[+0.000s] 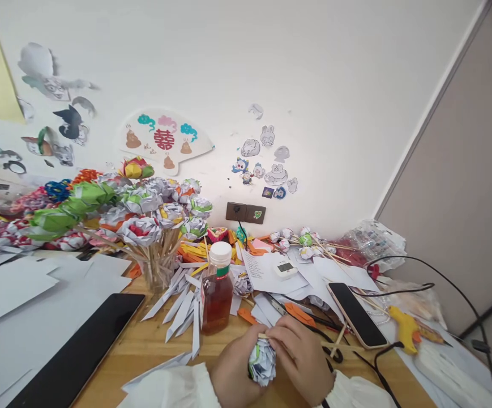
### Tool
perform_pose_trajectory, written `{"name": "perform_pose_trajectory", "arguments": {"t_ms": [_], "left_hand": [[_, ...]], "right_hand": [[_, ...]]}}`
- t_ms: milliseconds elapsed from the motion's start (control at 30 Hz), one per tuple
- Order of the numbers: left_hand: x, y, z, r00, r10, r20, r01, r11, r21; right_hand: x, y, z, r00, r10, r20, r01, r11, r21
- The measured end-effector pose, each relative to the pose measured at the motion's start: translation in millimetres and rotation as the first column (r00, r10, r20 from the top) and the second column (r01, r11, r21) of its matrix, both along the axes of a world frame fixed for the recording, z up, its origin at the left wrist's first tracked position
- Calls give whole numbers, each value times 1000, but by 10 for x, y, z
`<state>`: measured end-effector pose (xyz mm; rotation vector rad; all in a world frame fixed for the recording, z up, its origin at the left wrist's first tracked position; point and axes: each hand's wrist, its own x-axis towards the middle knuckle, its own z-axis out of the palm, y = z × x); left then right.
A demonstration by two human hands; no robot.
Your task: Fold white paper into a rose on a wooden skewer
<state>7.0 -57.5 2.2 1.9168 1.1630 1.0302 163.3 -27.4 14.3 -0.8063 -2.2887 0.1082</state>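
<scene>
A white paper flower [263,362] with green edges is held low in front of me, its folded petals facing toward me. My left hand [236,367] wraps round its left side, thumb near the top. Bent fingers of my right hand [300,358] pinch at its upper right edge, where a short end of a tan wooden stick [264,335] shows; the rest of that stick is hidden by the fingers. Just beyond my hands stands a bottle [217,294] of reddish-brown liquid with a white cap. Orange folded paper pieces [300,313] lie close behind my right hand.
Finished paper flowers on sticks fill a clear container [157,275]. A black tablet [80,351] and white paper sheets [67,300] lie left. To the right are a phone [357,314], a yellow glue gun [402,328], and black cables [466,289]. A white timer [285,268] rests on papers.
</scene>
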Motion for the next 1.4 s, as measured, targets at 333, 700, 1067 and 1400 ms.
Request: {"name": "perform_pose_trajectory", "arguments": {"t_ms": [333, 700, 1067, 1400], "left_hand": [[-51, 6, -28, 974, -79, -211, 73, 997, -36], [-48, -2, -27, 972, -122, -200, 121, 992, -19], [-31, -7, -6, 975, -121, -186, 124, 992, 3], [-44, -44, 89, 953, -145, -267, 146, 989, -16]], "right_hand": [[93, 46, 58, 988, 151, -27, -153, 985, -85], [84, -13, -27, 998, 48, 42, -48, 999, 0], [46, -19, 59, 985, 62, 162, -98, 970, 224], [99, -4, -50, 972, 52, 228, -28, 994, -107]]}}
